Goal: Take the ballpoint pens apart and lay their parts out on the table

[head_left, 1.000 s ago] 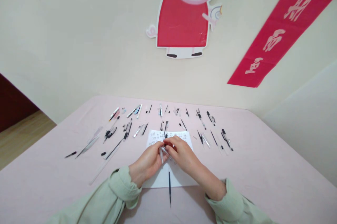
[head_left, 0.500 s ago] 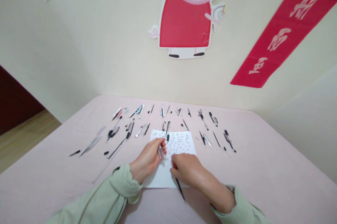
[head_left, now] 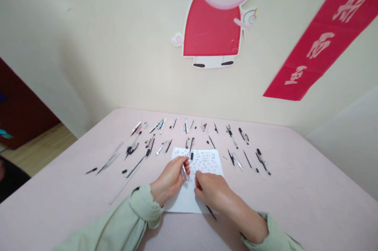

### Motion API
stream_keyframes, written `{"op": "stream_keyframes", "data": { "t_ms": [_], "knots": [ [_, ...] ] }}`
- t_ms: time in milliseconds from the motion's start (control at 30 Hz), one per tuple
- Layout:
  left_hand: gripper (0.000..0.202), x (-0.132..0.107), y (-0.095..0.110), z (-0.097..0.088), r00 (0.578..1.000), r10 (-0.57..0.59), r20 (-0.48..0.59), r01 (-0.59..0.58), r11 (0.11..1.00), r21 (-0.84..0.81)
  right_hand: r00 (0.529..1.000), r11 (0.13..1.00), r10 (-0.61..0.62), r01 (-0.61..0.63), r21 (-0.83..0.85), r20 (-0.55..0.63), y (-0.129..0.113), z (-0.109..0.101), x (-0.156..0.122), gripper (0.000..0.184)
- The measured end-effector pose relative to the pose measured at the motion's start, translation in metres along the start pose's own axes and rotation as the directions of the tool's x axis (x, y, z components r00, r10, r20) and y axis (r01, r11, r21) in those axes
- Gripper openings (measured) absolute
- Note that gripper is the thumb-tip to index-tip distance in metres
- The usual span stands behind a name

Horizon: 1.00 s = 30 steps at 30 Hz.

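My left hand is closed around clear plastic pen parts, which stick out between thumb and fingers above the paper. My right hand is closed just to the right, its fingertips turned down and mostly hidden. From beneath it a thin black pen refill slants toward me past the paper's lower edge. Under both hands lies a white sheet of paper covered with handwriting in its upper part. A black-gripped pen part lies at the sheet's top edge.
Taken-apart pens lie in rows across the pink tabletop, including a long clear tube at left and a black-capped pen at right. Behind the table stands a wall with a cartoon pig cutout and a red banner.
The view has shifted, so the table and wall appear slightly farther right. The refill under my right hand now slants more to the right. Both hands keep nearly the same place over the paper.
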<state>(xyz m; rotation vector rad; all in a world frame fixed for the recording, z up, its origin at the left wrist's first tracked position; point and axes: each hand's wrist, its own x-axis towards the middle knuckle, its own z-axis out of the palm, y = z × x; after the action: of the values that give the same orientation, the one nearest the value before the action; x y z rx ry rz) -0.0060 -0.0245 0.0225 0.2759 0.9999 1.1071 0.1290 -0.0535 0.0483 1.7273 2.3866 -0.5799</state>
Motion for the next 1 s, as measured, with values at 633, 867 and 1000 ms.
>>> {"op": "stream_keyframes", "data": {
  "t_ms": [633,867,1000],
  "knots": [
    [0.011,-0.013,-0.005,0.007,0.989,-0.102,0.105,0.096,0.994,0.056,0.937,0.743,0.08,0.17,0.647,-0.339,0.033,-0.007,0.03,0.013],
    [0.009,-0.016,-0.019,0.006,0.952,-0.133,0.276,0.12,0.991,0.061,0.932,0.741,0.07,0.189,0.644,-0.354,0.026,0.008,0.032,0.016],
    [0.013,-0.025,-0.006,0.011,0.961,-0.195,0.197,0.179,0.979,0.096,0.895,0.76,0.085,0.225,0.609,-0.437,0.029,0.011,0.034,0.026]
  ]
}}
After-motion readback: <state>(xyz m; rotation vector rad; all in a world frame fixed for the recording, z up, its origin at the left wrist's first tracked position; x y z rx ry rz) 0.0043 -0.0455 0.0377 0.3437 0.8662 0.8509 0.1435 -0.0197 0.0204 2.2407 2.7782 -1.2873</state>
